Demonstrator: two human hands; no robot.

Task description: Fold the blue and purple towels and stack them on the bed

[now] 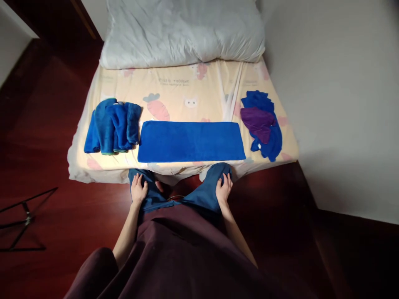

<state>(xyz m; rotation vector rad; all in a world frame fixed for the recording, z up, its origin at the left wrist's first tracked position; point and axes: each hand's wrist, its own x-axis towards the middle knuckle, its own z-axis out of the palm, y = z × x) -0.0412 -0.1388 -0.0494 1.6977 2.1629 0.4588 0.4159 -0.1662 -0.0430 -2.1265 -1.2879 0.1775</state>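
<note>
My left hand [139, 189] rests on my left thigh, fingers laid over the blue trousers [199, 197] and holding nothing. On the other thigh lies my right hand [223, 187], its fingers slightly apart and also holding nothing. Just beyond my knees a blue towel [191, 142] is spread flat and smooth along the bed's front edge. Left of it sit several rolled or folded blue towels [114, 126], side by side. To the right is a loose heap of crumpled blue towels [269, 128], with a purple cloth [258, 124] on top.
The bed [193, 106] has a pale yellow sheet with carrot prints. A thick white quilt [183, 33] is folded across its far side. A white wall [336, 91] stands at the right. Black stand legs [26, 220] are on the dark red floor [62, 178] at the left.
</note>
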